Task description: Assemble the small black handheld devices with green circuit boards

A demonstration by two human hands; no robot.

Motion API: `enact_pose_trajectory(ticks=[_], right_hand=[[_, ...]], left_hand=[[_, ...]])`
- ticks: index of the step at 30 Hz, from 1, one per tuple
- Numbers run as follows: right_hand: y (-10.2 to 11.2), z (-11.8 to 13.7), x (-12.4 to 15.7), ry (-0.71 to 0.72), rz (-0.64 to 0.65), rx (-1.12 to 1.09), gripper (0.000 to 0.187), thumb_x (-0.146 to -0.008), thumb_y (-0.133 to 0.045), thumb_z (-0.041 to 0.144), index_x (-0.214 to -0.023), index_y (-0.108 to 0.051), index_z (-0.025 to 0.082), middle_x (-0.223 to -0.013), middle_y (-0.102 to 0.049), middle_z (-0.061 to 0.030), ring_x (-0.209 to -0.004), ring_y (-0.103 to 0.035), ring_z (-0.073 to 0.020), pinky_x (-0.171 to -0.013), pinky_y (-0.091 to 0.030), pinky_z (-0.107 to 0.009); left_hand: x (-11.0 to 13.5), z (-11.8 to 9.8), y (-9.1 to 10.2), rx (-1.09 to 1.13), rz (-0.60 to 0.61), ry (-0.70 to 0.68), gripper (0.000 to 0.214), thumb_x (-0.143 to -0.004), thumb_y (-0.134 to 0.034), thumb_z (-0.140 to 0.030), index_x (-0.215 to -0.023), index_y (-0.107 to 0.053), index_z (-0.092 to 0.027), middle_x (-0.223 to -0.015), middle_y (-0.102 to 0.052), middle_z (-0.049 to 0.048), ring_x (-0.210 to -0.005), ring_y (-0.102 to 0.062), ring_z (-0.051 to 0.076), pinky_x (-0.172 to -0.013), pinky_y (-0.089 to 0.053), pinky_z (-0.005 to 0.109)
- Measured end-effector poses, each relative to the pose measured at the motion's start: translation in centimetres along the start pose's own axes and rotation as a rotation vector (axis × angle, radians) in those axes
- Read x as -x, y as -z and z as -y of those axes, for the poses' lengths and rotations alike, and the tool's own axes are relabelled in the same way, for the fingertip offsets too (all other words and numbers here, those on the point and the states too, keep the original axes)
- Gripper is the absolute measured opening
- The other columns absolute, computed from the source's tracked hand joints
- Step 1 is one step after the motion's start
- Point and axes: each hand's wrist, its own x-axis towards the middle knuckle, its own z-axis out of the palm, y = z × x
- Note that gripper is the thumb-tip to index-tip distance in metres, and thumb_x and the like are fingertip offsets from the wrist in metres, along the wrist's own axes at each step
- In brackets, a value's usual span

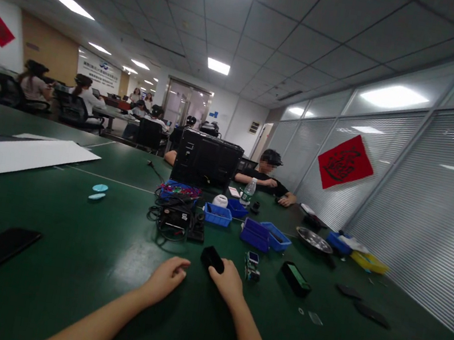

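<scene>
My right hand grips the near end of a small black open-topped case, its thumb at the case's edge. My left hand is just left of the case, apart from it, with loosely bent fingers and nothing held. Right of my right hand lies a small device with a screen and exposed circuit parts. Beyond it is a second black case with a green inside. A small clear piece and a little ring lie nearer to me.
Ahead stand a black power unit with tangled cables, blue bins, a bottle and a large black monitor-like housing. To the right are a metal dish and a yellow tray. A person works across the table.
</scene>
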Motion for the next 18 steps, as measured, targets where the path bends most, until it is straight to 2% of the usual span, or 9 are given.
enact_pose_trajectory(ticks=[4,8,11,13,15,18], right_hand=[[0.3,0.5,0.5,0.041,-0.002,-0.026,0.039,-0.070,-0.051,0.045,-0.096,-0.059,0.017,-0.096,-0.058,-0.0083,-0.088,-0.055,-0.0212,-0.069,-0.039,-0.026],[0.7,1.2,1.2,0.244,0.103,-0.178,0.038,-0.066,-0.059,0.040,-0.097,-0.060,0.018,-0.093,-0.060,-0.0055,-0.085,-0.056,-0.0187,-0.073,-0.040,-0.025],[1.3,1.6,1.2,0.356,0.191,-0.362,0.040,-0.068,-0.059,0.040,-0.101,-0.060,0.017,-0.094,-0.061,-0.0053,-0.084,-0.056,-0.0182,-0.075,-0.041,-0.027],[2.0,1.1,0.8,0.323,0.089,-0.460,0.039,-0.074,-0.050,0.043,-0.100,-0.061,0.016,-0.094,-0.062,-0.0067,-0.084,-0.056,-0.0186,-0.076,-0.042,-0.028],[2.9,0.0,0.2,0.226,-0.136,-0.470,0.040,-0.080,-0.039,0.044,-0.096,-0.062,0.015,-0.095,-0.062,-0.0087,-0.087,-0.055,-0.0198,-0.079,-0.041,-0.029],[4.3,-2.6,-0.7,-0.027,-0.437,-0.218,0.043,-0.082,-0.033,0.044,-0.096,-0.061,0.014,-0.098,-0.060,-0.0117,-0.090,-0.054,-0.0223,-0.079,-0.040,-0.031]], left_hand=[[-0.4,0.8,-0.5,0.005,-0.069,0.027,0.047,-0.070,-0.045,-0.019,-0.117,-0.047,-0.018,-0.112,-0.054,0.0061,-0.089,-0.056,0.013,-0.076,-0.046,0.024],[-0.9,1.5,-1.0,-0.069,-0.152,-0.013,0.071,-0.063,-0.056,-0.019,-0.130,-0.032,-0.021,-0.133,-0.039,0.0053,-0.116,-0.042,0.019,-0.095,-0.035,0.030],[-1.0,1.7,-1.2,-0.097,-0.111,-0.051,0.085,-0.059,-0.061,-0.022,-0.135,-0.023,-0.020,-0.135,-0.037,0.0063,-0.122,-0.035,0.020,-0.102,-0.027,0.032],[-1.0,1.7,-1.2,-0.087,-0.070,-0.056,0.086,-0.060,-0.062,-0.022,-0.135,-0.021,-0.021,-0.131,-0.043,0.0057,-0.119,-0.039,0.019,-0.101,-0.028,0.031],[-1.0,1.7,-1.2,-0.079,-0.051,-0.035,0.082,-0.060,-0.061,-0.023,-0.134,-0.024,-0.023,-0.127,-0.047,0.0045,-0.115,-0.043,0.019,-0.099,-0.030,0.030],[-0.9,1.5,-1.1,-0.091,-0.053,0.015,0.076,-0.061,-0.060,-0.024,-0.131,-0.031,-0.024,-0.121,-0.052,0.0037,-0.110,-0.047,0.019,-0.096,-0.033,0.029]])
